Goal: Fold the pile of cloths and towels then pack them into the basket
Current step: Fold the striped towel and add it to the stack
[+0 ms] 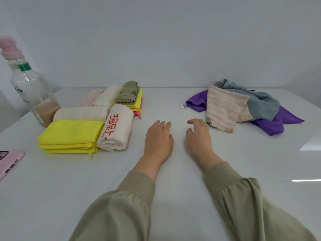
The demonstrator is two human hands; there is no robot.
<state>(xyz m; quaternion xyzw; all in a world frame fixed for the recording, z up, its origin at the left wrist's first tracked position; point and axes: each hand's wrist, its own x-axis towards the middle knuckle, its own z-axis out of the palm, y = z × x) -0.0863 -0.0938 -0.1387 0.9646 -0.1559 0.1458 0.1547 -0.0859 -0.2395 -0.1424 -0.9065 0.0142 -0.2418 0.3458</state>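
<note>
Folded cloths lie at the left of the white table (173, 180): a yellow stack (69, 134), a cream towel with red letters (116, 127), more cream rolls (81, 113), an olive cloth (128, 93) on a yellow and pink stack. At the right lies an unfolded pile: a pink striped towel (224, 106), a grey cloth (262, 105), a purple cloth (278, 124). My left hand (159, 136) rests flat on the table, holding nothing. My right hand (199, 136) hovers with relaxed fingers just left of the striped towel. No basket is in view.
A clear bottle (31, 91) with brown liquid and a pink cap stands at the far left, close to the folded cloths. A pink phone (8, 162) lies at the left edge. A grey wall stands behind the table.
</note>
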